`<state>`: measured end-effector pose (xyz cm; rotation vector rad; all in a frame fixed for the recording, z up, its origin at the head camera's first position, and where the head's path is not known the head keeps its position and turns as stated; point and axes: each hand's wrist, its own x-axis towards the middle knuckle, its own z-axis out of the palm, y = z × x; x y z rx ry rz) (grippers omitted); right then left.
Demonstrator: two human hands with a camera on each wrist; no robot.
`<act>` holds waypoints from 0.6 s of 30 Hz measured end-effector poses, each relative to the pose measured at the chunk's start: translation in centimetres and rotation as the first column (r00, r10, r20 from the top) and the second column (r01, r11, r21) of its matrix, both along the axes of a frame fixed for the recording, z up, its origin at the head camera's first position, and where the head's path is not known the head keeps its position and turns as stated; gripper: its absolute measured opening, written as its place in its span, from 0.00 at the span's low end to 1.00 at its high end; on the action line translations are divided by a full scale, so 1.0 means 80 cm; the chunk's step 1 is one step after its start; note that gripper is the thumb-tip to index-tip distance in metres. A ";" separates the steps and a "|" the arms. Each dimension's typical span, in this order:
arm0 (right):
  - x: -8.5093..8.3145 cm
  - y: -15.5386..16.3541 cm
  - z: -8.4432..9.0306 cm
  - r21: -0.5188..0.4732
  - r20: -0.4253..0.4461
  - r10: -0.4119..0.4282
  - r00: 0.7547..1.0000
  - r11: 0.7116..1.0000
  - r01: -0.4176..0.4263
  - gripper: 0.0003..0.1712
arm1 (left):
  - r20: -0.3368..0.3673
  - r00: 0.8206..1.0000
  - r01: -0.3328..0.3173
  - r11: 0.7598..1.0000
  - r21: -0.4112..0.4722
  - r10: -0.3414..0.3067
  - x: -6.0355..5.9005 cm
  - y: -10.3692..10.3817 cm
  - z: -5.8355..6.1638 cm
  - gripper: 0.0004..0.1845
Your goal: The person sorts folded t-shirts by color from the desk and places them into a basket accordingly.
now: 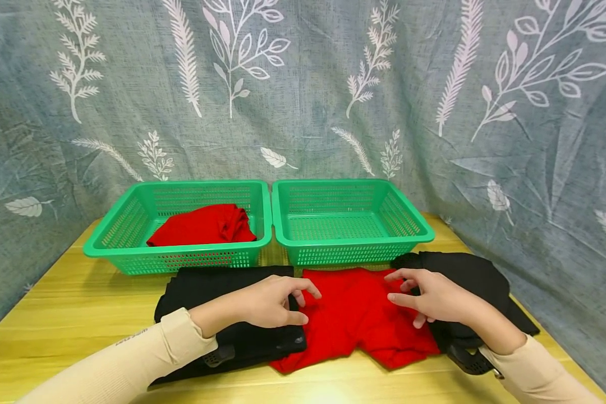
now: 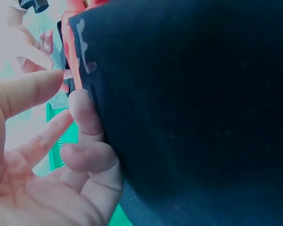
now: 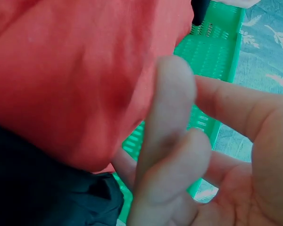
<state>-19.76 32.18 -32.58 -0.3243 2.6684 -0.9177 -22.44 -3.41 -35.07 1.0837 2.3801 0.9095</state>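
A red garment, shaped like shorts with two short legs, lies spread on the table between two black garments. My left hand hovers over the inner edge of the folded black garment on the left, fingers loosely bent, holding nothing. A small light mark shows near that garment's lower corner. Above the red garment's right side is my right hand, its fingers apart and bent, likewise with nothing held. The other black garment lies bunched under the right wrist. In the right wrist view, the red cloth appears beyond the fingers.
Two green plastic baskets stand side by side behind the garments. The left basket contains a red cloth; the right basket shows its bare bottom. A grey-blue leaf-patterned curtain hangs behind the wooden table.
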 end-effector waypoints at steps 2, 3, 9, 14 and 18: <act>0.002 0.003 -0.003 0.001 -0.001 -0.006 1.000 1.000 0.006 0.33 | -0.004 1.000 -0.003 1.000 -0.006 0.003 0.000 0.000 -0.001 0.22; 0.002 0.003 -0.004 -0.001 -0.001 -0.006 1.000 1.000 0.006 0.33 | -0.005 1.000 -0.004 1.000 -0.009 0.004 -0.001 -0.001 -0.001 0.22; 0.003 0.003 -0.005 -0.005 0.016 0.002 1.000 1.000 -0.002 0.33 | -0.017 1.000 -0.011 0.999 -0.040 0.010 -0.001 -0.006 0.001 0.21; 0.003 0.010 -0.002 0.020 0.007 -0.009 1.000 1.000 0.008 0.33 | -0.021 1.000 -0.016 0.998 -0.063 0.015 0.000 -0.012 0.003 0.21; 0.004 0.013 -0.002 0.026 0.014 -0.015 1.000 1.000 0.015 0.33 | -0.008 1.000 -0.024 0.997 -0.069 0.024 0.001 -0.018 0.005 0.21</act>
